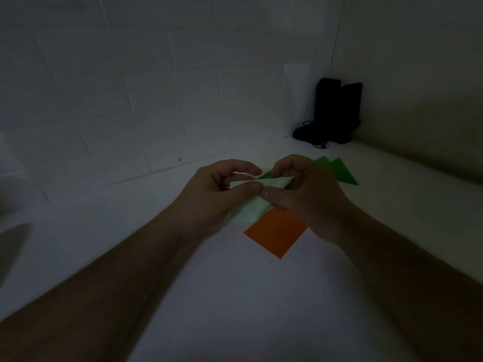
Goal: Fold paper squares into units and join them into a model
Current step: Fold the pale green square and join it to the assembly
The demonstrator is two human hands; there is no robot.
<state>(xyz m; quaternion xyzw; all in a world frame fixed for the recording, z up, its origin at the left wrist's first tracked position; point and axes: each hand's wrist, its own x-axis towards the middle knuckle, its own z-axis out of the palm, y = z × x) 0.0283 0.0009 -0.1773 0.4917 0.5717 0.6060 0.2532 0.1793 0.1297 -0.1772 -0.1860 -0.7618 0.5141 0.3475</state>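
Both hands hold a pale green folded paper point(252, 209) above the white table, in dim light. My left hand point(219, 192) pinches its left part between thumb and fingers. My right hand point(303, 189) pinches its right part, and the two thumbs meet at the middle of the paper. An orange paper square point(277, 232) lies flat on the table just under and in front of the hands. Dark green folded paper pieces point(339, 172) lie behind my right hand, partly hidden by it.
The white table point(235, 296) meets a white brick-pattern wall point(130, 100) at the back and a plain wall on the right. A black object point(332, 113) with a cord stands in the far right corner.
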